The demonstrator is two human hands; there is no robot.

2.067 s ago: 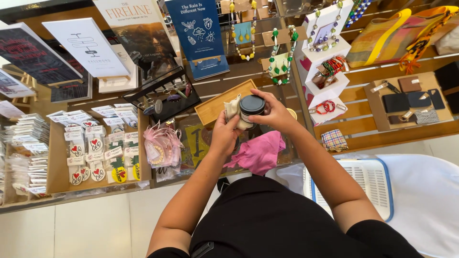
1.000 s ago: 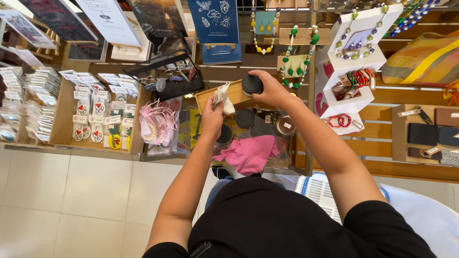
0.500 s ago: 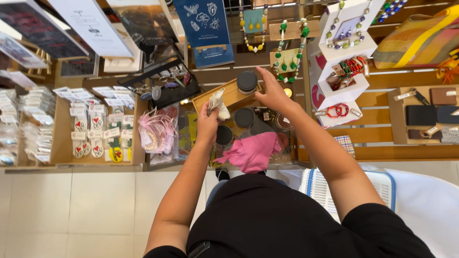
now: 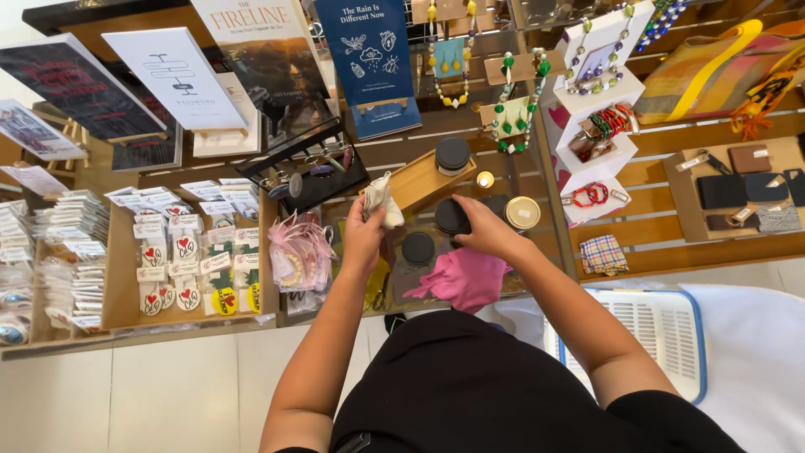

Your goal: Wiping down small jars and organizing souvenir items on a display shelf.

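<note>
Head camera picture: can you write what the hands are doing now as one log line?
left hand: holds white cloth | right hand: on black round lid | nearby: pink cloth, wooden block

Standing on pale floor tiles, wooden display shelving carrying books, necklaces and pouches, bright daylight washing over everything.

Both bare arms reach forward from the body, elbows bent and forearms angled inward so the hands are near each other. The left hand is raised, fingers curled shut in a grip, back of the hand toward the camera. The right hand lies lower, palm down, fingers bent and closed.
</note>
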